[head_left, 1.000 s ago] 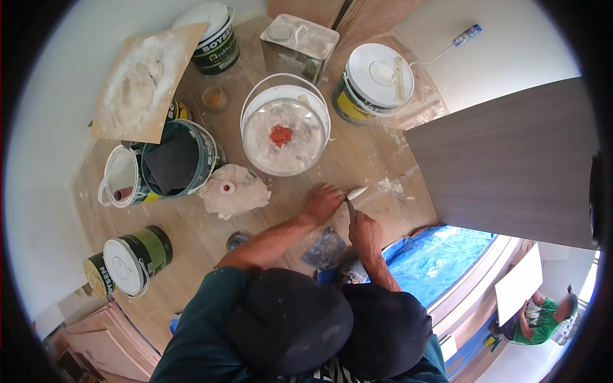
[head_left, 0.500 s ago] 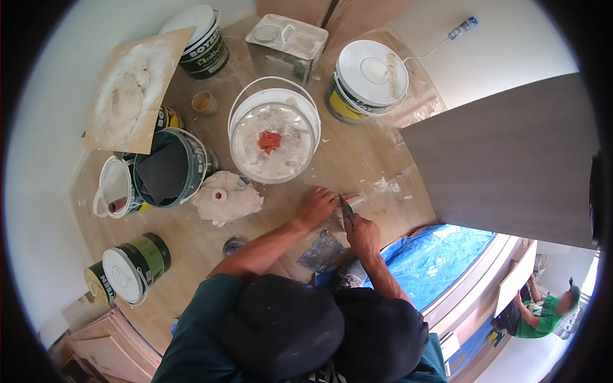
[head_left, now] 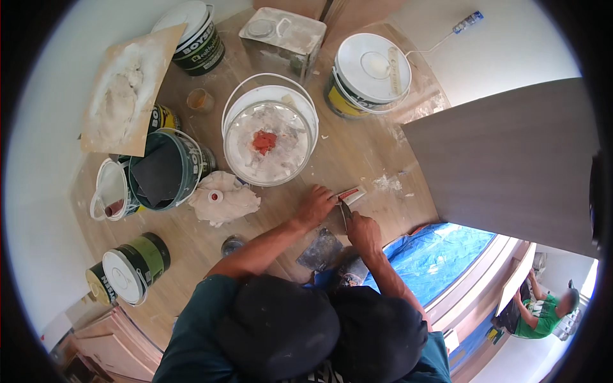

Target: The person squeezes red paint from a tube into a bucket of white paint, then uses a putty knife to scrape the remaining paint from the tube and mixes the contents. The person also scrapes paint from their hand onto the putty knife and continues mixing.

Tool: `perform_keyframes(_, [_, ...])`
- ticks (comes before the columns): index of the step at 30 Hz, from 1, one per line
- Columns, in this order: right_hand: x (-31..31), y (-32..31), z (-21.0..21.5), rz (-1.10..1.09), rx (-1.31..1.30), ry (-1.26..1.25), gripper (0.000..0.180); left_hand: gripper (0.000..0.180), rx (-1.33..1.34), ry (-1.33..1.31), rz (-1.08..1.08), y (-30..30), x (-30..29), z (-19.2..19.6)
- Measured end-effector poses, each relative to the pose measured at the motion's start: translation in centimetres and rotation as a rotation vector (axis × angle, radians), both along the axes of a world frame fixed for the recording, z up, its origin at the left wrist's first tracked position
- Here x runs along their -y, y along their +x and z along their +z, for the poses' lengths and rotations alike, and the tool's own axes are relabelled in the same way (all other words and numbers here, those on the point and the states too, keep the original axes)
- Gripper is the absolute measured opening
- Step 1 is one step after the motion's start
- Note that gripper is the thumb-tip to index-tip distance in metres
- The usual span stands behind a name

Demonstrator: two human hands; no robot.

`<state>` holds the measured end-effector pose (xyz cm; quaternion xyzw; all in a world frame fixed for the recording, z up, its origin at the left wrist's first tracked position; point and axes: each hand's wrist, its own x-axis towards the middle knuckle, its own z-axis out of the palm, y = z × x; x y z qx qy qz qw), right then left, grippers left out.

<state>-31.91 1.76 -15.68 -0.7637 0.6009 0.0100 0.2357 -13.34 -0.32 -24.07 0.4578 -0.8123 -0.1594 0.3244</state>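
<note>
My left hand (head_left: 316,205) is closed on one end of a flat white-and-red tube (head_left: 348,194), low over the wooden floor. Against that end lies a dark hand tool (head_left: 345,212) that looks like pliers, with my right hand (head_left: 364,233) closed round it. My fingers partly cover both things where they meet. Beyond my left hand, a lump of red paste (head_left: 264,142) sits on a round, smeared metal lid (head_left: 284,167), which rests on a white bucket (head_left: 308,105) with its handle raised. A stained dark scraper plate (head_left: 320,249) lies below my hands.
Left stand an open dark green bucket (head_left: 186,185), a crumpled cream cloth (head_left: 233,207) and a powdery board (head_left: 96,131). A metal can (head_left: 300,35) and a lidded bucket (head_left: 361,80) stand at the back. Right are a grey panel (head_left: 504,159), blue sheeting (head_left: 428,262) and another person (head_left: 539,319).
The tube has turned, so its wide red-and-white face now shows. The tool in my right hand has tilted slightly. The whole view has shifted a little.
</note>
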Motion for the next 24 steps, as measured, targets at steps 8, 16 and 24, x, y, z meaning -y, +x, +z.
perform_keyframes(8, [0.7, -0.2, -0.2, 0.076, -0.096, 0.081, 0.007, 0.017, 0.031, 0.230, -0.046, 0.7, 0.5, 0.7])
perform_keyframes(16, [2.1, 1.2, -0.3, 0.036, -0.007, -0.005, 0.014, 0.012, -0.042, 0.175, -0.041, 0.6, 0.7, 0.0])
perform_keyframes(24, [3.7, 2.5, -1.1, 0.055, -0.077, 0.068, 0.012, 0.014, -0.044, 0.168, -0.051, 0.5, 0.3, -0.8])
